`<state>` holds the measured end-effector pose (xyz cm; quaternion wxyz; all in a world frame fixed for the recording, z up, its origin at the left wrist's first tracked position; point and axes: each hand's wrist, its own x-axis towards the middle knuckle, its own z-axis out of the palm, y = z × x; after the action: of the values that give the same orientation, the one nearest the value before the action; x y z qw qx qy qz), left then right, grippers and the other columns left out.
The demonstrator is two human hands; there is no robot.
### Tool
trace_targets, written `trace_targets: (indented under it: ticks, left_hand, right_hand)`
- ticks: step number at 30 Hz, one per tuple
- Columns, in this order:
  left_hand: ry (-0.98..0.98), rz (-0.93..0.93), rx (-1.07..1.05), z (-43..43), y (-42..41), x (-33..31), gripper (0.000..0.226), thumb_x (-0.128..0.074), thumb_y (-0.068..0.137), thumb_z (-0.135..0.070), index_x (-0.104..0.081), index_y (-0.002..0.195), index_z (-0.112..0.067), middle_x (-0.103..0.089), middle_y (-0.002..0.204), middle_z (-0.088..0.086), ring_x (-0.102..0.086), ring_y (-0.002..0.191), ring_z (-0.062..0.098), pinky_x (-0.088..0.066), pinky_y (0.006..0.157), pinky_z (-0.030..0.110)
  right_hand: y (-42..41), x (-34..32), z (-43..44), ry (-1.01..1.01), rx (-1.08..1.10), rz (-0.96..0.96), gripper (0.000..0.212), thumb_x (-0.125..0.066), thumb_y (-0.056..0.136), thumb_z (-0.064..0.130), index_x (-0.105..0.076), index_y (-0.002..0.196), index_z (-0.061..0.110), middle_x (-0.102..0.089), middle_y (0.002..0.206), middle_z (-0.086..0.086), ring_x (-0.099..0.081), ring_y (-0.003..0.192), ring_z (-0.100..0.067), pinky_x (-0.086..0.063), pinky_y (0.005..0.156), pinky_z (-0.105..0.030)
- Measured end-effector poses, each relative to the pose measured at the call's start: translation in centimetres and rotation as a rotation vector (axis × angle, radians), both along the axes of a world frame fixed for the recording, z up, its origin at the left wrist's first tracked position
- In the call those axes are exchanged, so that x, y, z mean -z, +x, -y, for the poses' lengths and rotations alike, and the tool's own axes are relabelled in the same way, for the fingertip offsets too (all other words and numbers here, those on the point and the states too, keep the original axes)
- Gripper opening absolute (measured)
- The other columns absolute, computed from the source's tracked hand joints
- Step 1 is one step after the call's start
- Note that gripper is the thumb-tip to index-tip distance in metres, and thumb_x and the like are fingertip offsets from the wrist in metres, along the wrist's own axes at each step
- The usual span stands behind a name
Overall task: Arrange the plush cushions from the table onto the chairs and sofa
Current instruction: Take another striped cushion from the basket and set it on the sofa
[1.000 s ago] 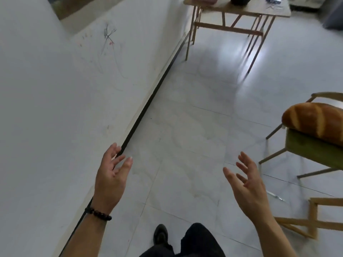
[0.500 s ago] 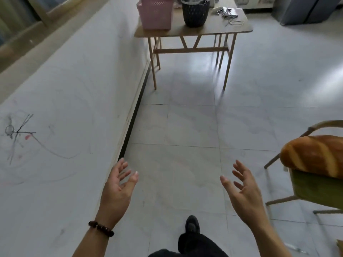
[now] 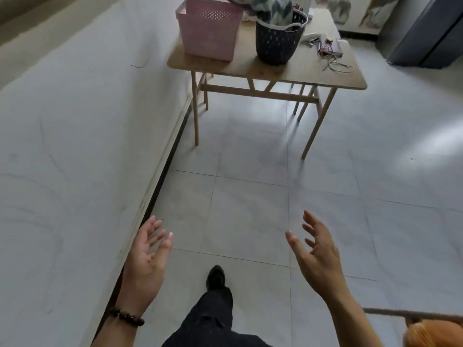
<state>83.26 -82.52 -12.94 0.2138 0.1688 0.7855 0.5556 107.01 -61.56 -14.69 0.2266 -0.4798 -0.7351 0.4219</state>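
A wooden folding table (image 3: pixel 308 76) stands ahead against the left wall. On it are a pink perforated basket (image 3: pixel 209 30) and a dark round basket (image 3: pixel 278 38) stuffed with patterned plush fabric (image 3: pixel 268 6). My left hand (image 3: pixel 147 259) and my right hand (image 3: pixel 317 256) are held out low in front of me, palms facing each other, fingers spread, both holding nothing. They are well short of the table. The orange end of a bread-shaped cushion (image 3: pixel 433 334) shows at the bottom right corner, on a chair whose curved wooden back rail (image 3: pixel 411 313) is partly visible.
A white wall (image 3: pixel 75 146) with a dark skirting line runs along the left. Grey floor tiles (image 3: pixel 250 196) stretch from my feet to the table. Small tools and cords (image 3: pixel 330 51) lie on the table's right part. A dark grey cabinet (image 3: pixel 431 33) stands at the far right.
The view has lifted and moved forward toward the table, which is closer and larger now. The chair with the bread cushion has slid down to the bottom right corner. Both hands stay empty.
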Motion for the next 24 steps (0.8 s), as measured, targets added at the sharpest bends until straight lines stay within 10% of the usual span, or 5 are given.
trace_targets:
  ticks: [13, 20, 24]
  left_hand:
    - [0.016, -0.091, 0.228, -39.5, -22.8, -3.3, 0.054, -0.062, 0.097, -0.014, -0.044, 0.147, -0.019, -0.057, 0.133, -0.009, -0.058, 0.119, 0.002, -0.049, 0.085, 0.006]
    - [-0.028, -0.018, 0.247, -58.6, -30.1, -3.1, 0.054, -0.061, 0.097, -0.019, -0.041, 0.147, -0.027, -0.052, 0.143, -0.006, -0.055, 0.127, 0.008, -0.048, 0.105, 0.032]
    - [-0.024, -0.129, 0.26, -68.7, -36.3, -6.1, 0.057, -0.06, 0.099, -0.022, -0.038, 0.151, -0.023, -0.051, 0.146, -0.005, -0.053, 0.129, 0.011, -0.044, 0.09, 0.013]
  right_hand:
    - [-18.4, -1.2, -33.0, 0.023, 0.183, -0.054, 0.07, -0.071, 0.093, 0.032, -0.036, 0.154, 0.024, -0.046, 0.146, 0.012, -0.051, 0.13, -0.009, -0.048, 0.104, -0.034]
    - [-27.4, -0.2, -52.8, -0.011, 0.139, -0.01, 0.072, -0.072, 0.093, 0.034, -0.036, 0.154, 0.024, -0.047, 0.147, 0.009, -0.049, 0.126, -0.007, -0.051, 0.107, -0.042]
    - [-34.2, -4.2, -64.6, 0.063, 0.079, 0.0, 0.072, -0.072, 0.093, 0.031, -0.036, 0.155, 0.021, -0.047, 0.154, -0.003, -0.047, 0.126, -0.008, -0.048, 0.102, -0.032]
